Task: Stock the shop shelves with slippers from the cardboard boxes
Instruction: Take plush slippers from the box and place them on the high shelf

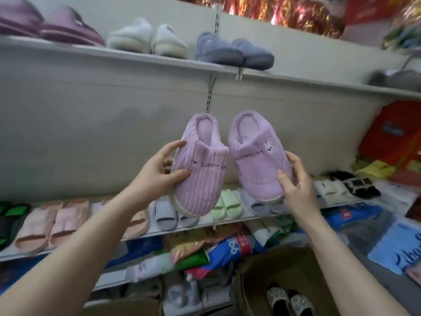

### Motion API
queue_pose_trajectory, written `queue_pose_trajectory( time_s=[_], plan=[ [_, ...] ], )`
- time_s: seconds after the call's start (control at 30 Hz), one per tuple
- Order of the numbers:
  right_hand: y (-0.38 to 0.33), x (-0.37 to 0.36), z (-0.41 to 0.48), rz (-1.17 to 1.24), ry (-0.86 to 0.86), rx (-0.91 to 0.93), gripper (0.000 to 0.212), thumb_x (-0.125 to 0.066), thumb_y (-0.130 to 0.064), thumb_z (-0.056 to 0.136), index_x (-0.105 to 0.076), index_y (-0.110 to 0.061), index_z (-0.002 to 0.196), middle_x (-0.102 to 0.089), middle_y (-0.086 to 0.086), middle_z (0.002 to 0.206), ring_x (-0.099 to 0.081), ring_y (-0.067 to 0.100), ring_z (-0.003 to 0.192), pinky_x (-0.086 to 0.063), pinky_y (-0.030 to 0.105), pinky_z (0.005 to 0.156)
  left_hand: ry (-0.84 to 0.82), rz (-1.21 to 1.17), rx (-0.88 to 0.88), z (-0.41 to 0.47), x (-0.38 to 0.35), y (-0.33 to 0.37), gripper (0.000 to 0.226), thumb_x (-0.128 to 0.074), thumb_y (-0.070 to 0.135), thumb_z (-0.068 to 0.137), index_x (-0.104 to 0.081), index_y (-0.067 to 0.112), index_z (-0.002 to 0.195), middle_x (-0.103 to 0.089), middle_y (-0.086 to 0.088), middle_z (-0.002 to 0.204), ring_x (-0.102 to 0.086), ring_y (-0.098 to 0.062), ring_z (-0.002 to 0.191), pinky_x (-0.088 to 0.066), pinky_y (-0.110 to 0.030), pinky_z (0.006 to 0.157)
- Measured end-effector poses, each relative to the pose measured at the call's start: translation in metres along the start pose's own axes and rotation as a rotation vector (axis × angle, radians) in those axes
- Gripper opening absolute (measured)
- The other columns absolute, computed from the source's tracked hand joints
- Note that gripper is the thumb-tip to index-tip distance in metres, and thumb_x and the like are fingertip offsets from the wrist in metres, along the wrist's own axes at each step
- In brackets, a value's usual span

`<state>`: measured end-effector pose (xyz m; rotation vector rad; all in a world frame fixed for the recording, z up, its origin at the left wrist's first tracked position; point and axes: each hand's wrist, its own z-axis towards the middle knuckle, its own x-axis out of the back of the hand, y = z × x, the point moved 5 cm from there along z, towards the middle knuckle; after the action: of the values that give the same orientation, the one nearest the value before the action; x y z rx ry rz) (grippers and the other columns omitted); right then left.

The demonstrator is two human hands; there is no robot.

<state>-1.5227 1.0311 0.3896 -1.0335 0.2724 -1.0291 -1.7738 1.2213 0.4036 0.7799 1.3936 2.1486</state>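
Left slipper in left hand, right slipper in right hand, both between upper shelf and lower shelf.

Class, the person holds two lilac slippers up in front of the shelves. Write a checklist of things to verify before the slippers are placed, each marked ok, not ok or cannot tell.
1. The left hand grips the ribbed lilac slipper: ok.
2. The right hand grips the other lilac slipper: ok.
3. Bare room on the upper shelf, right of the grey-blue pair: ok.
4. Room on the lower shelf behind the hands: not ok, slides fill it.
5. Slipper sizes match: cannot tell.
6. The cardboard box holds more stock: ok, a studded pair lies inside.
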Motion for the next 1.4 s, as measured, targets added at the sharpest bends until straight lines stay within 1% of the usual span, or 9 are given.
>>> queue_pose_trajectory(
  time_s=[0.2,0.4,0.5,0.57,0.63,0.73,1.0,1.17,1.4],
  plan=[
    [-0.019,0.094,0.119,0.072,0.217,0.103,0.037,-0.055,-0.008,0.096,-0.052,-0.02,0.132,-0.061,-0.002,0.115,-0.058,-0.015,0.08,-0.045,0.006,0.073,0.031,0.027,-0.188,0.088,-0.06,0.097,0.061,-0.075,0.017,0.076,-0.05,0.046,0.124,-0.063,-0.009,0.099,-0.065,-0.015,0.083,-0.054,-0.025,0.075],
    [-0.018,0.163,0.229,0.229,0.234,0.042,0.039,-0.053,-0.027,0.082,-0.064,-0.023,0.119,-0.07,-0.001,0.115,-0.065,0.019,0.107,-0.053,0.037,0.093,0.131,0.061,-0.189,0.173,-0.121,0.158,0.062,-0.058,-0.004,0.086,-0.046,0.025,0.14,-0.063,-0.001,0.097,-0.061,-0.009,0.081,-0.047,-0.01,0.059],
    [-0.014,0.184,0.277,0.267,0.196,-0.022,0.026,-0.054,-0.028,0.083,-0.068,-0.019,0.102,-0.072,0.006,0.112,-0.068,0.025,0.104,-0.055,0.051,0.09,0.225,0.098,-0.158,0.216,-0.142,0.175,0.063,-0.054,-0.002,0.083,-0.045,0.02,0.142,-0.057,-0.002,0.131,-0.056,-0.017,0.116,-0.048,-0.02,0.088],
    [-0.012,0.191,0.301,0.293,0.154,-0.063,0.016,-0.052,-0.023,0.093,-0.066,-0.017,0.097,-0.071,0.006,0.108,-0.069,0.018,0.091,-0.061,0.04,0.072,0.25,0.125,-0.125,0.242,-0.157,0.183,0.062,-0.056,0.001,0.083,-0.044,0.018,0.142,-0.054,-0.002,0.137,-0.055,-0.019,0.119,-0.046,-0.033,0.101],
    [-0.006,0.197,0.322,0.344,0.111,-0.115,0.014,-0.048,-0.016,0.099,-0.062,-0.016,0.094,-0.067,0.007,0.103,-0.066,0.014,0.08,-0.058,0.031,0.056,0.238,0.143,-0.099,0.265,-0.174,0.19,0.06,-0.058,0.004,0.084,-0.045,0.017,0.142,-0.054,-0.003,0.136,-0.057,-0.02,0.116,-0.048,-0.036,0.099],
    [0.006,0.205,0.348,0.457,0.056,-0.169,0.017,-0.05,-0.017,0.099,-0.06,-0.009,0.111,-0.065,0.013,0.113,-0.066,0.021,0.091,-0.061,0.034,0.062,0.225,0.122,-0.066,0.294,-0.2,0.197,0.055,-0.057,0.003,0.086,-0.049,0.014,0.139,-0.059,-0.006,0.128,-0.06,-0.022,0.11,-0.052,-0.036,0.094],
    [0.035,0.229,0.376,0.311,-0.03,-0.052,0.077,-0.083,-0.034,0.075,-0.045,-0.009,0.138,-0.054,0.009,0.132,-0.065,0.016,0.108,-0.054,0.034,0.095,0.354,0.059,-0.011,0.358,-0.242,0.197,0.012,-0.052,0.005,0.079,-0.055,0.015,0.072,-0.057,-0.014,0.091,-0.056,-0.025,0.087,-0.05,-0.038,0.077],
    [0.05,0.229,0.385,-0.031,-0.012,0.023,0.081,-0.075,-0.074,0.054,-0.052,-0.038,0.123,-0.057,-0.001,0.129,-0.06,0.019,0.114,-0.049,0.042,0.101,0.421,0.145,0.014,0.378,-0.257,0.192,0.026,-0.051,0.015,0.094,-0.06,-0.001,0.112,-0.059,-0.021,0.103,-0.059,-0.033,0.097,-0.047,-0.032,0.076],
    [0.049,0.215,0.398,-0.444,0.015,0.152,0.063,-0.042,-0.064,0.08,-0.044,-0.038,0.137,-0.051,0.015,0.13,-0.044,0.03,0.124,-0.035,0.035,0.102,0.357,0.949,-0.315,0.357,-0.286,0.191,0.066,-0.039,0.061,0.092,-0.04,0.019,0.143,-0.038,-0.016,0.149,-0.032,-0.032,0.137,-0.027,-0.045,0.112]
  ],
)
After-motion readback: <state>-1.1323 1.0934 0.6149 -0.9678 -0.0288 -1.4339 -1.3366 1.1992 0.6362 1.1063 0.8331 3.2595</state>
